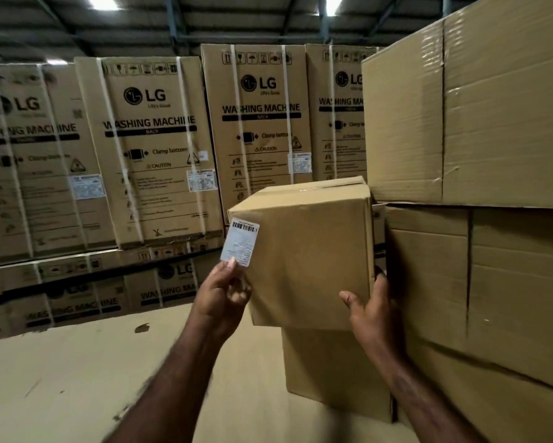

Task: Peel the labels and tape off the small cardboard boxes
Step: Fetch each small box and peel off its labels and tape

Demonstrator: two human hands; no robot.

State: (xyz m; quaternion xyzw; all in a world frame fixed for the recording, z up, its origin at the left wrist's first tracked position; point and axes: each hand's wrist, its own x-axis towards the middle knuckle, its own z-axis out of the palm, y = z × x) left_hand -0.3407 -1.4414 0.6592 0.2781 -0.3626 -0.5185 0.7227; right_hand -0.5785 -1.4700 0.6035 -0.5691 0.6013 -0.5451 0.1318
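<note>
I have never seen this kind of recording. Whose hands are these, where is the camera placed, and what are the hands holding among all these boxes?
There is no machine here. A person wears one camera on the head, looking forward and down, so the arms reach in from below. The left hand pinches the lower edge of a white barcode label, which sits at the left edge of a small cardboard box. The right hand steadies that box at its lower right corner. The box appears to rest on another carton. Big plain cartons are stacked on the right, and washing machine boxes stand behind.

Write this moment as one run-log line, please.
left hand: pinching label at box corner | right hand: steadying small box | top tape: on
</note>
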